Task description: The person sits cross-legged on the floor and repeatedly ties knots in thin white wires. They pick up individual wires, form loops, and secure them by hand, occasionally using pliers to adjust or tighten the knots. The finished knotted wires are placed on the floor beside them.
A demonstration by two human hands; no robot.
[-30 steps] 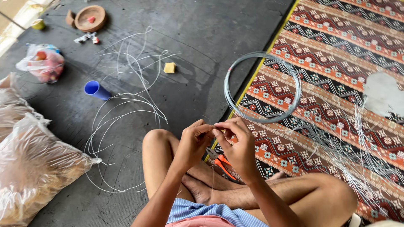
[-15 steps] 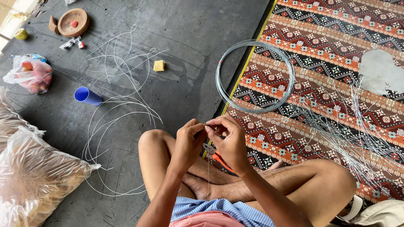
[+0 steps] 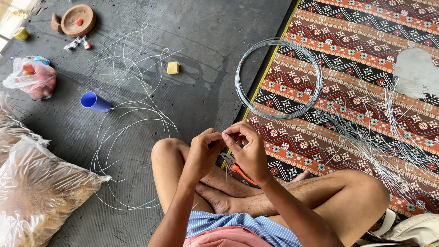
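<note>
I sit cross-legged on the floor. My left hand (image 3: 203, 153) and my right hand (image 3: 247, 148) meet above my legs, fingertips pinched together on a thin wire (image 3: 226, 183) that hangs straight down between them. Orange-handled pliers (image 3: 238, 168) lie on my leg just under my right hand. A round coil of grey wire (image 3: 279, 78) rests ahead of my hands on the edge of the patterned mat (image 3: 366, 41). Several cut straight wires (image 3: 379, 142) are spread over the mat to my right. Curved loose wires (image 3: 132, 123) lie on the grey floor to my left.
A blue cup (image 3: 95, 101) lies on its side on the floor. A yellow block (image 3: 173, 67), a round wooden dish (image 3: 78, 20) and a pink plastic bag (image 3: 31, 77) sit further off. Big clear sacks of straw-like fibre (image 3: 32, 192) fill the lower left. A white bag (image 3: 411, 228) is at bottom right.
My hands stay pinched together on the wire, shifting slightly. The view has drifted a little, so the floor items sit higher and more to the left.
</note>
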